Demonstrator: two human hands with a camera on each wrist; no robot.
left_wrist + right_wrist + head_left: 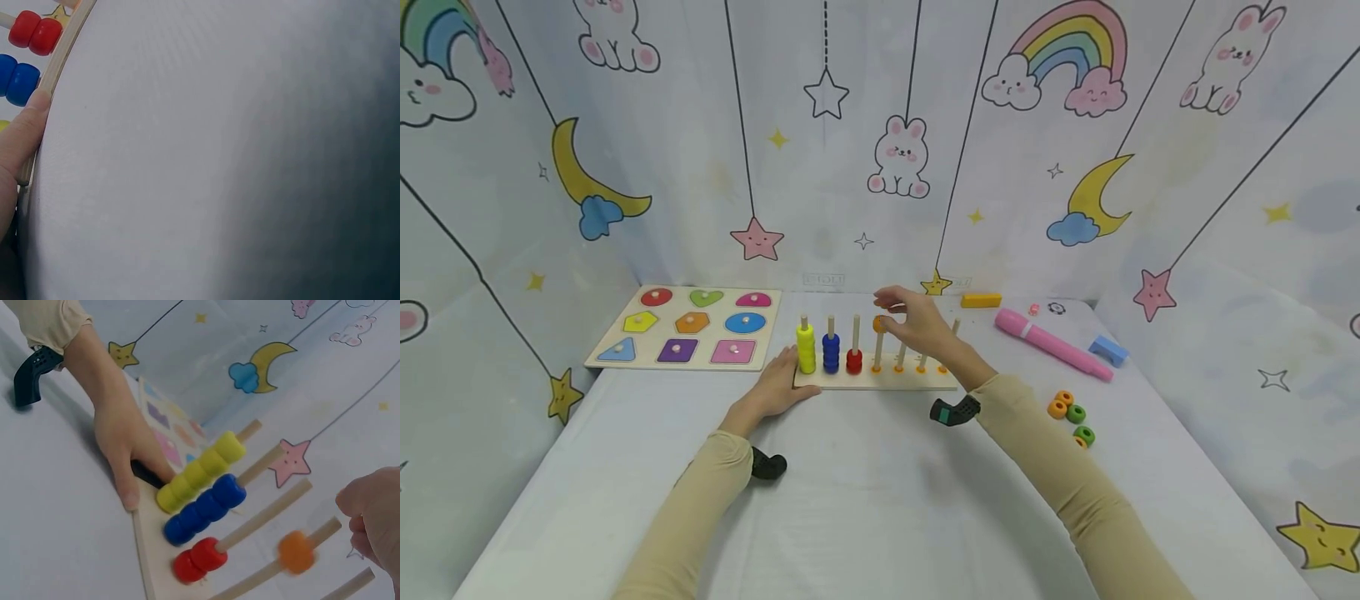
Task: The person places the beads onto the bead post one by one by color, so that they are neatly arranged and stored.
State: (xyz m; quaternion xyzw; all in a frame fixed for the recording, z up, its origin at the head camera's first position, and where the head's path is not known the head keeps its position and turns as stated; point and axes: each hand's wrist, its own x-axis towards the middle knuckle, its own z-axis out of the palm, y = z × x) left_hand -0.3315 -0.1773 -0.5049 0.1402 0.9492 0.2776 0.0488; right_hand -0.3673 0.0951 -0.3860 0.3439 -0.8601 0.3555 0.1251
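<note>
So I'm mid-way threading an orange bead (295, 551) onto the fourth peg (250, 584) of the peg board (877, 382), just past the red beads (201, 560). My right hand (917, 321) sits at the peg top, fingers curled; can't tell if they're touching the bead. My left hand (778, 387) lies flat, steadying the board's yellow-bead end. Pegs stand upright, long axis vertical, so next I'd say the bead needs to drop straight down.

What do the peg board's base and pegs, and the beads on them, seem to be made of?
Base and pegs: pale, matt, unpainted, probably wood, though no grain shows clearly. Yellow beads, blue beads, red beads and orange bead: smooth, evenly coloured, slightly glossy; painted wood or plastic, cannot tell which.
</note>
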